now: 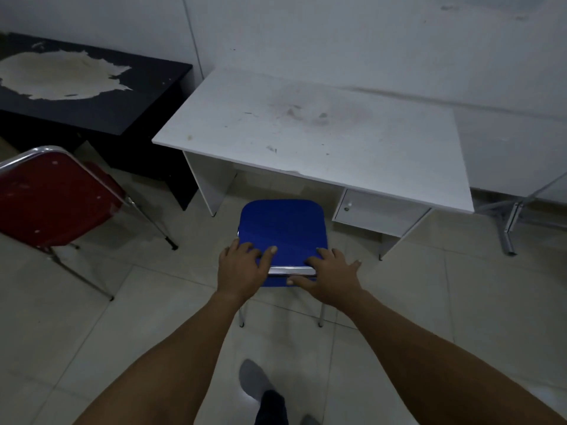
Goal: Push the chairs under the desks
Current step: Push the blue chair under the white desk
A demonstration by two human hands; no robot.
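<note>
At far left, a black rectangular desk with a large peeled pale patch on its top (92, 99) is seen against the wall. Before it stands a red padded chair with a chrome tube frame (52, 197), wholly outside the desk, its legs on the tiled floor (460, 317). Right of these, a white laminate desk with a stained top (306, 133) is placed against the wall; a small white drawer unit with a round knob (368, 210) is fitted under its right side. A blue padded chair with a chrome frame (282, 225) is positioned in front of the white desk's open knee space, its seat just short of the desk's front edge and not yet beneath the top. The left hand (242, 268) is laid over the left end of the chair's backrest, fingers spread and draped over the padding, gripping it loosely. The right hand (331, 274) is clasped on the right end of the backrest, fingers over the top and thumb below the chrome rail. A grey-socked foot (254, 381) is noted low in view. At far right, a grey metal folding frame (515, 216) is visible
</note>
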